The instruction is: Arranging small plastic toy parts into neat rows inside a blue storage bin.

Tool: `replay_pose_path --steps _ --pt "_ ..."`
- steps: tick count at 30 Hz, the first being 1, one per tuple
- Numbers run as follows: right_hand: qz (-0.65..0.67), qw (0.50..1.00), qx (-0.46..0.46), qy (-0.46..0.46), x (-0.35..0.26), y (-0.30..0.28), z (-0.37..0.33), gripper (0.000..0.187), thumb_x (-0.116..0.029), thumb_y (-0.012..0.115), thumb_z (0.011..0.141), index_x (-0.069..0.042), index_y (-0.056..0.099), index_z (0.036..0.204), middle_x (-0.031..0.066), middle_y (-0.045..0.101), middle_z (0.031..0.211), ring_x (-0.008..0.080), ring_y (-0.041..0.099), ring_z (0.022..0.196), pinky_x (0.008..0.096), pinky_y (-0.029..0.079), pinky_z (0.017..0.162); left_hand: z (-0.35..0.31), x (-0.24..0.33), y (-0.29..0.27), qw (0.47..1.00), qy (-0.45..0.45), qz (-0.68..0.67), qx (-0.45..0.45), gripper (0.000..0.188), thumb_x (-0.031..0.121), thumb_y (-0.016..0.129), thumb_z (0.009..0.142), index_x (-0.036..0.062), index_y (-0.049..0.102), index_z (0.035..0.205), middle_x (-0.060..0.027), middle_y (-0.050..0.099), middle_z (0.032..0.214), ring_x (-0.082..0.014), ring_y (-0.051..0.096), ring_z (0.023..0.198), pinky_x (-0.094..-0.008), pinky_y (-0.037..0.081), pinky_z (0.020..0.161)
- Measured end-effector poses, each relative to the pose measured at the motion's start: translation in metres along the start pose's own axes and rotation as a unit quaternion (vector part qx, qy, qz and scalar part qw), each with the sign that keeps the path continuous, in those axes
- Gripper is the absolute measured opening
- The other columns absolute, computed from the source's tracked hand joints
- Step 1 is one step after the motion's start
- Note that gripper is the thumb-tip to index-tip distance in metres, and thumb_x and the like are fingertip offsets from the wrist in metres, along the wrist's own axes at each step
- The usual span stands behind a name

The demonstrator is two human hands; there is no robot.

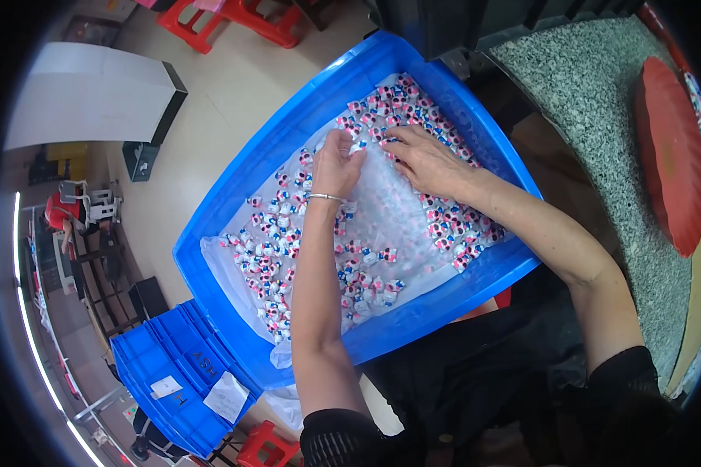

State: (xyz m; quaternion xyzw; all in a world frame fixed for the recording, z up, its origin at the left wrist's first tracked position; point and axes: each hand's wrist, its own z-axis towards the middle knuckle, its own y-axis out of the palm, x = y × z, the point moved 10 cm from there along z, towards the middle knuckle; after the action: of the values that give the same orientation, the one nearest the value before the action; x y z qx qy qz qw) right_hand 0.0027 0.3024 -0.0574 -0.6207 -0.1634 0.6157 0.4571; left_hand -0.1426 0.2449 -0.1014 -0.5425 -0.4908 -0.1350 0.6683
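Both of my hands are over a large blue plastic tub (269, 140) lined with a translucent plastic sheet (382, 202). Many small figurines, white with pink, blue and black parts, lie on the sheet in a left cluster (269, 261) and a right cluster (456, 222). My left hand (337, 165), with a bangle at the wrist, has its thumb and fingers closed around a small figurine (357, 146). Just to its right, my right hand (432, 163) reaches palm down among the figurines, its fingers bent and apart. Its fingertips partly cover the pieces beneath.
Stacked blue crates (179, 373) stand at the lower left of the tub. A speckled grey countertop (592, 101) runs along the right, with a red oval object (670, 156) on it. Red stools (269, 23) stand on the floor beyond, and a black crate (475, 23) adjoins the tub's far end.
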Motion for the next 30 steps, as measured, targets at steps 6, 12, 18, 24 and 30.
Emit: replay_pose_path --steps 6,12,18,24,30 --pt "0.02 0.999 -0.021 0.016 -0.002 -0.004 0.003 0.036 -0.006 0.063 0.082 0.0 0.06 0.118 0.0187 0.05 0.131 0.0353 0.046 0.123 0.0425 0.038 0.106 0.007 0.006 0.0 0.995 0.047 0.078 0.032 0.023 0.009 0.075 0.077 0.0027 0.066 0.098 -0.0094 0.061 0.09 -0.0131 0.058 0.065 -0.0268 0.05 0.064" --pt "0.038 0.998 -0.041 0.037 -0.001 -0.002 -0.001 0.038 -0.006 0.062 0.084 -0.003 0.059 0.122 0.0181 0.049 0.133 0.0351 0.044 0.126 0.0425 0.036 0.108 -0.008 0.01 -0.051 0.975 0.087 0.047 0.201 0.006 0.006 0.069 0.08 0.0031 0.067 0.085 -0.0103 0.06 0.081 -0.0213 0.062 0.069 -0.033 0.051 0.063" --pt "0.01 0.999 -0.028 0.022 0.004 -0.001 -0.002 0.037 -0.005 0.061 0.084 -0.002 0.059 0.121 0.0179 0.05 0.132 0.0345 0.047 0.122 0.0422 0.038 0.106 -0.003 0.007 -0.063 0.946 0.075 0.293 0.118 0.021 0.021 0.071 0.072 0.0049 0.068 0.085 -0.0127 0.064 0.089 -0.0316 0.06 0.085 -0.0416 0.049 0.076" --pt "0.017 1.0 -0.02 0.003 -0.006 0.0 -0.002 0.032 -0.006 0.059 0.084 0.002 0.061 0.114 0.0191 0.051 0.127 0.0358 0.049 0.119 0.0428 0.04 0.103 0.009 0.002 -0.044 0.888 0.03 0.455 0.065 0.024 0.017 0.068 0.073 0.0074 0.064 0.094 -0.0147 0.064 0.094 -0.0333 0.06 0.088 -0.0432 0.049 0.078" --pt "0.001 0.999 -0.039 0.032 0.009 0.001 -0.005 0.034 -0.006 0.061 0.085 0.0 0.06 0.118 0.018 0.05 0.131 0.0342 0.048 0.123 0.0419 0.039 0.105 -0.008 0.018 -0.041 0.993 0.014 0.083 0.086 0.026 0.006 0.067 0.076 0.0042 0.064 0.102 -0.0116 0.062 0.095 -0.025 0.065 0.08 -0.0361 0.054 0.068"
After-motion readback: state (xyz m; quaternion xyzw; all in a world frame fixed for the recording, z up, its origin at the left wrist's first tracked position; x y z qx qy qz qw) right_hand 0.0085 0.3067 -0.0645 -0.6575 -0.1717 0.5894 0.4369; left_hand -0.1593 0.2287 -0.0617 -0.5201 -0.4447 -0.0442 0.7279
